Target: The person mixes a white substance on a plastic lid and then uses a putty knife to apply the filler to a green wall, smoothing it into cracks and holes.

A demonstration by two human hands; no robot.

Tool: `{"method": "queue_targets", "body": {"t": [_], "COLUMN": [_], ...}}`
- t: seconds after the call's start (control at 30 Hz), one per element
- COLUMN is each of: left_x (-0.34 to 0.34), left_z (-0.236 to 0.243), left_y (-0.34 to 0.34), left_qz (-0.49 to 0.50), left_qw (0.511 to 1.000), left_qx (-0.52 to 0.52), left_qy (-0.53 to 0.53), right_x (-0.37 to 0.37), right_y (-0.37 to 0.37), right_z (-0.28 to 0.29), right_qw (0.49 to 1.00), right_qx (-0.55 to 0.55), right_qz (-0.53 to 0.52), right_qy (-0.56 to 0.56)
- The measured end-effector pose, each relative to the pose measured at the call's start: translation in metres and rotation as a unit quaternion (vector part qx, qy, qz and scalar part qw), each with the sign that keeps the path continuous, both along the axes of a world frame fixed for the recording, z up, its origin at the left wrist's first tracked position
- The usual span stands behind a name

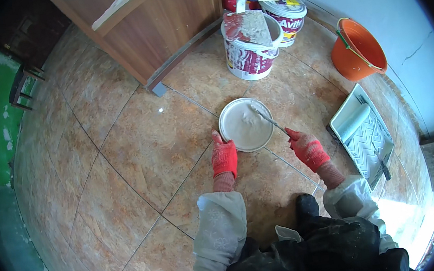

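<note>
A round white container (242, 130) of pale, creamy paste sits on the tiled floor in front of me. My left hand (224, 154), in a red-and-pink work glove, is closed on its near-left rim. My right hand (306, 147), gloved the same way, grips a slim metal tool (274, 123), perhaps a putty knife, whose far end dips into the paste near the back right of the container. The exact shape of that end is hidden by paste.
Several paint buckets (249, 62) with tools stand at the back beside a wooden cabinet (155, 31). An orange bucket (348, 60) is by the right wall. A tray (364, 142) with roller and tools lies right. A dark stool (23, 86) stands far left.
</note>
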State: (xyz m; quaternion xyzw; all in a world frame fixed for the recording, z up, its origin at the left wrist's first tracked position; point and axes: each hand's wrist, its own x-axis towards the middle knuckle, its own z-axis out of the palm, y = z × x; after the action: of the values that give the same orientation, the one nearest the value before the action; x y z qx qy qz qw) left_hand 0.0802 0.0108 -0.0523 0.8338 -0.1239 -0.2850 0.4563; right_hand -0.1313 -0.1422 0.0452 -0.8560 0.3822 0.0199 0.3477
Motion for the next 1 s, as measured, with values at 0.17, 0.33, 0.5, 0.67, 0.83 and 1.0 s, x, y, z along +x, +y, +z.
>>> {"method": "queue_targets", "body": {"t": [0.17,0.33,0.5,0.67,0.83,1.0], "left_x": [-0.003,0.004,0.0,0.004,0.006,0.022], "left_z": [0.038,0.028,0.043,0.016,0.039,0.037], "left_y": [-0.004,0.004,-0.005,0.005,-0.005,0.004], "left_qz": [-0.014,-0.011,-0.029,-0.004,-0.043,-0.097], "left_qw": [0.997,0.999,0.996,1.0,0.997,0.994], "left_qx": [0.028,0.013,0.022,-0.011,0.057,0.044], "left_qy": [0.073,0.049,0.076,0.026,0.027,0.028], "right_x": [-0.005,0.015,0.006,0.016,0.011,0.017], "right_y": [0.009,0.0,0.001,-0.011,-0.025,-0.037], "right_z": [-0.004,-0.008,-0.012,-0.003,-0.011,-0.015], "right_qw": [0.997,0.997,0.995,0.997,0.996,0.997], "right_qx": [0.002,0.007,-0.003,-0.008,0.026,0.064], "right_qz": [0.082,0.059,0.098,0.068,0.081,0.037], "right_qy": [0.012,-0.043,-0.018,-0.043,0.005,-0.036]}}
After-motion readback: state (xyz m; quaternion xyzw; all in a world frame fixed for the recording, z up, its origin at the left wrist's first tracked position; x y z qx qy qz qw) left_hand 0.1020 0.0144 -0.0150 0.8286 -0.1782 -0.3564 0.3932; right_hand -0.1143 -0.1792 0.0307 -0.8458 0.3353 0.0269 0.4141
